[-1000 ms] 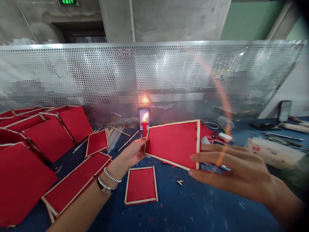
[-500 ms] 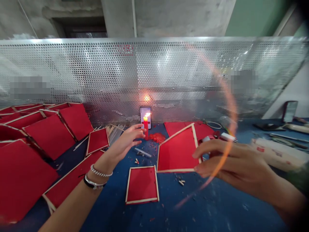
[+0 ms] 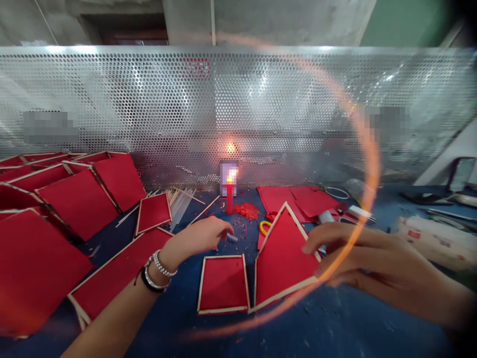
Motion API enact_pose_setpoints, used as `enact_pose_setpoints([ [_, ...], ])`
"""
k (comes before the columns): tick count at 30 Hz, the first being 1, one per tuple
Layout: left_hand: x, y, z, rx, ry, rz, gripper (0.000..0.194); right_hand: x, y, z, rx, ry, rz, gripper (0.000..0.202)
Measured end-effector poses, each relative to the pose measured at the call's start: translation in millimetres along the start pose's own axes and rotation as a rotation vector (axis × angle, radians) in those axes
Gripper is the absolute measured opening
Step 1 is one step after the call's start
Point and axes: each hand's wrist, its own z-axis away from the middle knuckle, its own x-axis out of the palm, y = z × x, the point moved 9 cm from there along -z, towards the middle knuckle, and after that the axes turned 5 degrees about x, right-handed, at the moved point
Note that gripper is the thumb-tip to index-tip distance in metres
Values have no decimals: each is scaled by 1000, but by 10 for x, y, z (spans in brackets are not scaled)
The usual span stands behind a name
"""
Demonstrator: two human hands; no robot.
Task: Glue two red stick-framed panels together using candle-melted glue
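My right hand (image 3: 357, 258) pinches the right edge of a red panel (image 3: 285, 253) with pale wooden strips along its edges. This panel is tilted, one corner pointing up and its lower left corner by a smaller square red panel (image 3: 223, 284) lying flat. My left hand (image 3: 204, 232) is over the table with bent fingers pointing down, thumb and forefinger apart. Right by its fingertips lies a short translucent strip (image 3: 231, 237), partly hidden. Beyond that hand a lit red candle (image 3: 230, 199) stands upright beside red wax crumbs (image 3: 248, 211).
Large red open box shapes (image 3: 78, 204) with wooden edges crowd the left. A phone (image 3: 223, 171) leans behind the candle, before a perforated metal screen (image 3: 179, 114). Yellow-handled scissors (image 3: 265, 228), red sheets (image 3: 309, 201) and a tissue pack (image 3: 434, 241) are on the right.
My left hand has come down from beside the candle toward the translucent strip, its fingers now bent. The red panel in my right hand has turned and come nearer, uncovering a yellow scissor handle.
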Motion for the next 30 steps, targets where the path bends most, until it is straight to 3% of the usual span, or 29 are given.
enact_pose_setpoints([
  [3,285,17,-5,-2,-125,-6,24,23,33,16,24,-29,26,16],
  [7,479,-45,-20,-37,-128,-34,11,20,32,17,50,-40,47,16],
  [10,524,-95,-17,-52,-102,-23,11,13,24,-13,66,-7,48,17],
  [14,557,-150,46,-81,-106,44,12,-92,147,-45,169,208,69,12],
  [18,555,-213,219,-169,-82,118,34,-163,288,-66,264,329,77,9],
  [24,677,-245,593,-350,-138,331,44,-229,126,-236,146,447,110,21],
  [27,699,-313,749,-410,-66,440,43,-159,36,-389,88,460,77,27],
  [30,636,-345,791,-367,-6,349,40,-90,-15,-533,49,487,29,30],
])
